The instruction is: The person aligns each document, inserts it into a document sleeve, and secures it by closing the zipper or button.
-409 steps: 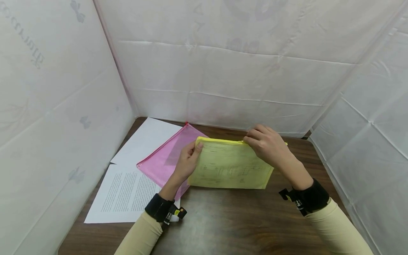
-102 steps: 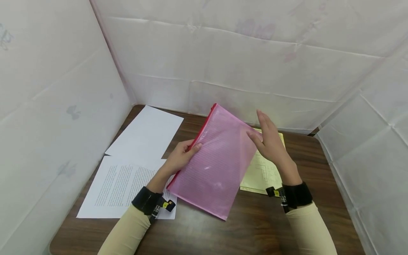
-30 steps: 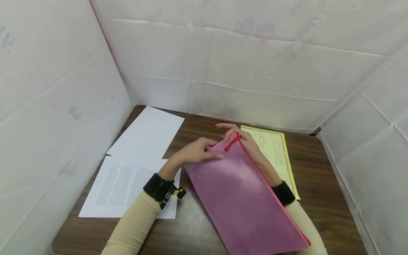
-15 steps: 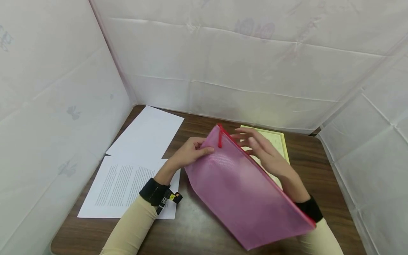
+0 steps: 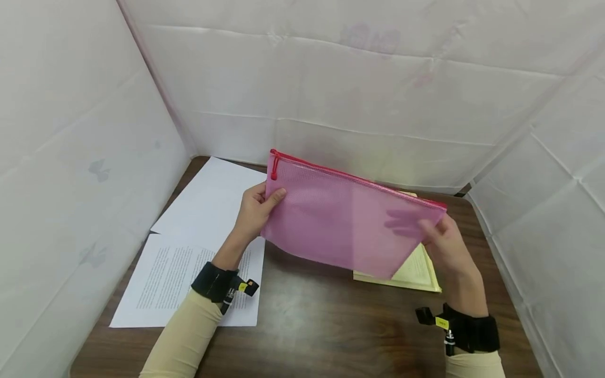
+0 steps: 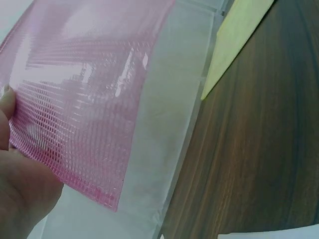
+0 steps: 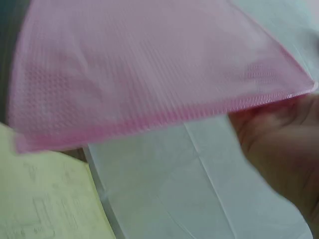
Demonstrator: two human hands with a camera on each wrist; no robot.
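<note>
**Pink mesh pouch held up by both short ends**

Left fingers (image 5: 273,196) curled over the near face of the pink mesh zip pouch (image 5: 345,220) at its left end, thumb side behind; left hand (image 5: 252,212) pinching just below the red zipper pull (image 5: 273,170). Right fingers (image 5: 402,223) behind the mesh, seen only as a dim shape through it; right hand (image 5: 446,247) gripping the right end near the lower corner. Pouch lifted clear of the wooden table (image 5: 307,325), zipper edge uppermost and slanting down to the right, flat face toward the head camera. Judged a two-ended grip to keep the limp sheet taut and the zipper within reach.

Below and behind the pouch's right part, a yellow zip pouch (image 5: 416,270) flat on the table, printed diagrams inside. To the left, a printed page (image 5: 179,278) and a blank sheet (image 5: 208,202), partly overlapped.

Hard to make out: whether the zipper is fully closed; whether the pink pouch holds anything, though it looks empty. Most of the yellow pouch covered. Right wrist view blurred, left wrist view showing only mesh (image 6: 75,89) and a thumb edge.
</note>
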